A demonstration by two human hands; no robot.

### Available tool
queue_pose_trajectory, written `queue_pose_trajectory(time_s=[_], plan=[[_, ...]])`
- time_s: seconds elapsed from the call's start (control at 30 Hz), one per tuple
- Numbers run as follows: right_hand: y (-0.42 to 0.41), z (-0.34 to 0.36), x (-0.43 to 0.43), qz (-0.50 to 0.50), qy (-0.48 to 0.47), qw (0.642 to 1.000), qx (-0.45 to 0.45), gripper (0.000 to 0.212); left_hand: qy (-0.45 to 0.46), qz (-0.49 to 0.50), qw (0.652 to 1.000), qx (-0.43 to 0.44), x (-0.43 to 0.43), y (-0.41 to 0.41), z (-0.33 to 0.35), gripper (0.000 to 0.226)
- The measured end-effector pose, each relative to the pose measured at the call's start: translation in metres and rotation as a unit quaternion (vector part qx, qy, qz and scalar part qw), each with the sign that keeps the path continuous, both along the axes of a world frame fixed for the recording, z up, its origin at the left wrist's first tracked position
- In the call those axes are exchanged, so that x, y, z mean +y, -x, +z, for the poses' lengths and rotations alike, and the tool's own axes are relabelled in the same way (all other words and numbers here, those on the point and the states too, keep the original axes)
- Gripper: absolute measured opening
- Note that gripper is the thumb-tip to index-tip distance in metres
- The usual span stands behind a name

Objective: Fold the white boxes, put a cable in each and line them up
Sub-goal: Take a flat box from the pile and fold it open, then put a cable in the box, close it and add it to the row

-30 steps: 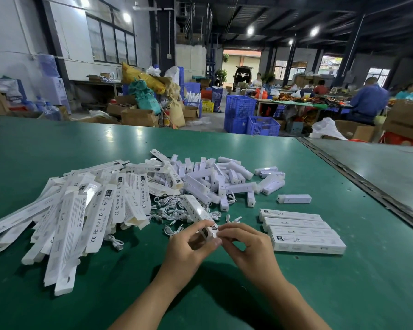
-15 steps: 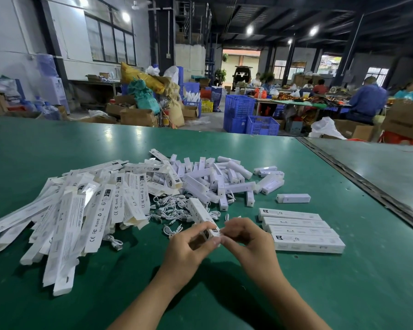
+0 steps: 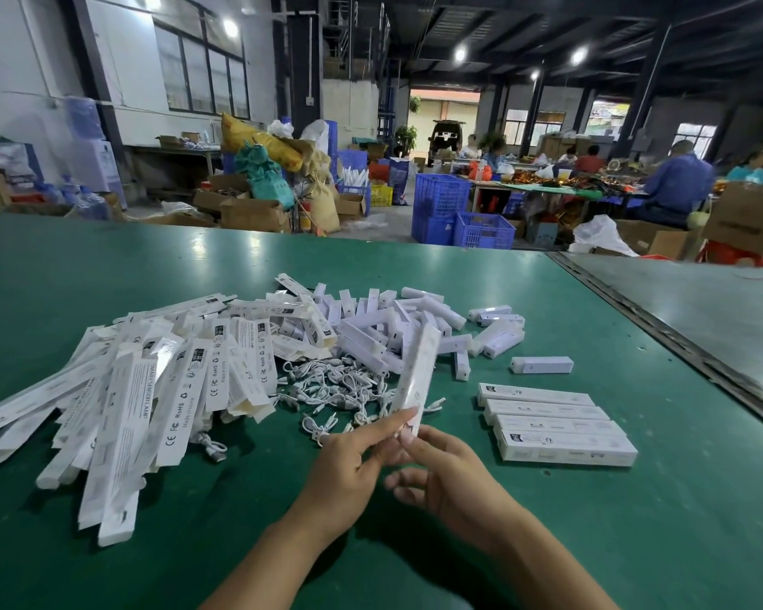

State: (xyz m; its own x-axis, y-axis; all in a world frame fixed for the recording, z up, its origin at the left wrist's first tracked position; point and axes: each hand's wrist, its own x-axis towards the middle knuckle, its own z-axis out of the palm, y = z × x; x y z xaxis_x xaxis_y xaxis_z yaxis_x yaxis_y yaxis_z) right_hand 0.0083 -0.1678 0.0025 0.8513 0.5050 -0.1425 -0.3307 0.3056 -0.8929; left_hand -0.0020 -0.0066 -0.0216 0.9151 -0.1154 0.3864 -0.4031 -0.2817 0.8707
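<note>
A long white box (image 3: 417, 372) stands almost upright above the green table, its near end pinched between my left hand (image 3: 353, 468) and my right hand (image 3: 446, 477). To the left lies a pile of flat unfolded boxes (image 3: 150, 389). A tangle of white cables (image 3: 331, 389) lies just beyond my hands. On the right, several folded boxes (image 3: 556, 422) lie side by side in a row.
Small white lamp units (image 3: 397, 328) are heaped behind the cables, and one (image 3: 542, 364) lies alone by the row. A metal seam (image 3: 661, 332) runs along the table's right side. Blue crates, cartons and seated people fill the hall behind.
The box has swung from lying tilted to the left up to nearly vertical, and both hands have shifted slightly to the right with it.
</note>
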Motion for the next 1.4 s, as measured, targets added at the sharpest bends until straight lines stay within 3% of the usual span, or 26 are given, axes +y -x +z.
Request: queue_pose_trajectory(time_s=[0.1,0.2,0.33,0.47,0.6,0.77,0.97,1.03,1.2,1.33,1.4], plan=[[0.001,-0.001,0.003,-0.019,-0.044,0.999,0.019,0.033,0.059,-0.021,0.998,0.031,-0.003,0.000,0.001,0.046],[-0.002,-0.003,0.011,-0.191,-0.052,0.979,0.045,0.029,0.124,0.074,0.987,0.064,-0.002,-0.004,0.003,0.048],[-0.005,-0.003,0.011,-0.367,-0.086,0.919,0.113,0.023,0.268,0.199,0.937,0.105,0.008,-0.011,0.007,0.018],[-0.007,0.001,0.001,-0.440,-0.116,0.871,0.185,0.024,0.390,0.159,0.886,0.194,0.009,-0.012,0.011,0.011],[-0.008,0.003,-0.007,-0.453,-0.133,0.853,0.223,0.021,0.467,0.150,0.839,0.235,0.009,-0.015,0.012,0.014],[-0.008,0.004,-0.010,-0.434,-0.122,0.860,0.238,0.014,0.555,0.183,0.782,0.218,0.018,-0.016,0.013,0.027],[-0.008,0.005,-0.014,-0.383,-0.138,0.866,0.290,0.022,0.592,0.227,0.755,0.164,0.028,-0.018,0.015,0.052],[-0.007,0.007,-0.015,-0.361,-0.130,0.873,0.302,0.034,0.599,0.237,0.747,0.161,0.030,-0.019,0.015,0.056],[-0.006,0.004,-0.009,-0.387,0.008,0.901,0.194,0.034,0.604,0.257,0.737,0.162,0.033,-0.020,0.014,0.041],[-0.006,0.006,-0.015,-0.536,0.159,0.829,0.023,0.031,0.595,0.275,0.733,0.181,0.035,-0.021,0.014,0.020],[-0.009,0.008,-0.022,-0.579,0.208,0.788,-0.026,0.015,0.587,0.279,0.738,0.184,0.036,-0.021,0.014,0.016]])
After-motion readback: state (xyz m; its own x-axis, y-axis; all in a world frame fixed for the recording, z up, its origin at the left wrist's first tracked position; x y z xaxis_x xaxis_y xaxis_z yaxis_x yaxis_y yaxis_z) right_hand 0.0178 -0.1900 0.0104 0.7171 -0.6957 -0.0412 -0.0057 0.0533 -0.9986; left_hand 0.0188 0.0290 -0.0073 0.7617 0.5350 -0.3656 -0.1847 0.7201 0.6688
